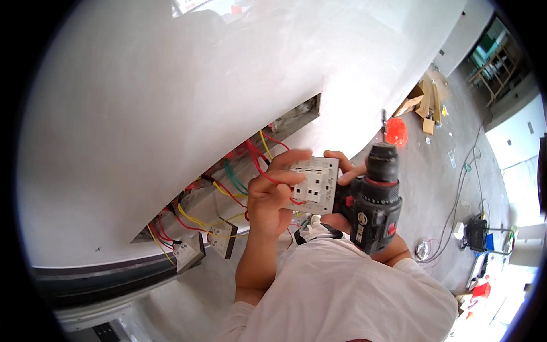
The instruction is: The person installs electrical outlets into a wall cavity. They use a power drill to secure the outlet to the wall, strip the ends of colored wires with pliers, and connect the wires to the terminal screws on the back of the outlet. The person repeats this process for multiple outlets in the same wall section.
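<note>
My left hand is closed at the left side of a white wall socket panel, its fingers around a red wire that runs to the panel's back. That back, with several square terminal holes, faces up toward me. My right hand grips a black cordless drill, bit pointing up and away, while its fingertips also steady the panel's right edge. The drill's handle is mostly hidden. Two more panels, a left one and a right one, hang by wires lower left.
A long slot in the white wall holds red, yellow and green wires. Below runs a dark window-like track. On the grey floor at right lie a red bag, cardboard, cables and a black stool-like object.
</note>
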{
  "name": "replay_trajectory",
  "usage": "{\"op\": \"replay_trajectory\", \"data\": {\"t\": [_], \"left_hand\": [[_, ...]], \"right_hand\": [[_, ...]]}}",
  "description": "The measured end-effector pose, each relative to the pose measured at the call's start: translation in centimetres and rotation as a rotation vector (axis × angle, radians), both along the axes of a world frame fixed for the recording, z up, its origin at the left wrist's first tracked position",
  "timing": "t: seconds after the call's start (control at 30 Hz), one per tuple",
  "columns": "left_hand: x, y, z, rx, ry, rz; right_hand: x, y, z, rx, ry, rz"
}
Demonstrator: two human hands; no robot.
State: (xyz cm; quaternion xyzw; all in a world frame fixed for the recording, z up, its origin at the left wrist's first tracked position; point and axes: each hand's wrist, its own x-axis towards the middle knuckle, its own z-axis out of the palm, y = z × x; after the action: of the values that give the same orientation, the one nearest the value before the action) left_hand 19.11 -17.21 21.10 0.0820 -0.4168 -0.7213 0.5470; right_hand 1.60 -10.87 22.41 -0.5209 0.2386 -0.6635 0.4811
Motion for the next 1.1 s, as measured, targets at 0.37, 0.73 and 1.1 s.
{"op": "replay_trajectory", "data": {"t": [0.37,0.73,1.1], "left_hand": [[-2.9,1.1,1.6,0.052,-0.21,0.411],[-4.4,0.7,2.6,0.195,-0.216,0.496],[-5.3,0.5,1.4,-0.23,-0.47,0.734]], "right_hand": [[-1.9,4.7,-3.8,0.321,0.364,-0.219],[-1.0,7.7,-6.3,-0.104,0.593,-0.31],[-1.3,7.4,-5.5,-0.174,0.516,-0.176]]}}
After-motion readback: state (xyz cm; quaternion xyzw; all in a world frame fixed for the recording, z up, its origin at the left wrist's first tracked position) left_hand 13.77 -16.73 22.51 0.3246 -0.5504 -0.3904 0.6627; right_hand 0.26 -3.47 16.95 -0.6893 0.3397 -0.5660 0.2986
